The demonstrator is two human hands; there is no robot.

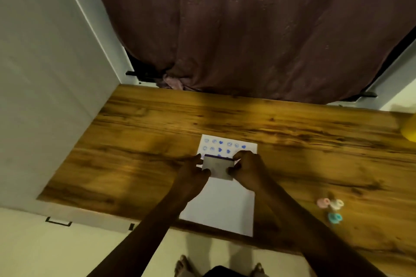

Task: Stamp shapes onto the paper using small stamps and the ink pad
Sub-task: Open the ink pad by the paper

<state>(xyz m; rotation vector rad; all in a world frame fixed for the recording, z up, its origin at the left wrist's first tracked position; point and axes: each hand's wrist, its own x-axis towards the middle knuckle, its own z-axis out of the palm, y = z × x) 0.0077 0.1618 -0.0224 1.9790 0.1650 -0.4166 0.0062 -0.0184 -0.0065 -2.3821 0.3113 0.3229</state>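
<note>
- To your left, a pale wall panel point(45, 74) runs down beside the wooden table point(146, 132); behind the table hangs a dark mauve patterned curtain point(247, 29); pale floor shows below the near edge, where your bare feet point(183, 264) stand.
- On the table lies the white paper point(221, 204), its near end overhanging the table edge; rows of blue stamped shapes point(221, 145) cover its far end.
- Your left hand point(193, 174) pinches the left side of the ink pad point(218, 167), fingers curled narrow around it; the pad is a flat grey case with a dark purple strip along its far edge, held over the middle of the paper, just this side of the stamped rows; whether it touches the sheet is unclear.
- Your right hand point(249, 170) grips the pad's right side the same way, fingers closed over the corner.
- Well right of the paper, three small stamps point(331, 207) sit in a blurred cluster on the wood: pink, white and teal.
- At the far right edge, a yellow object point(409, 128) is only partly in view.
</note>
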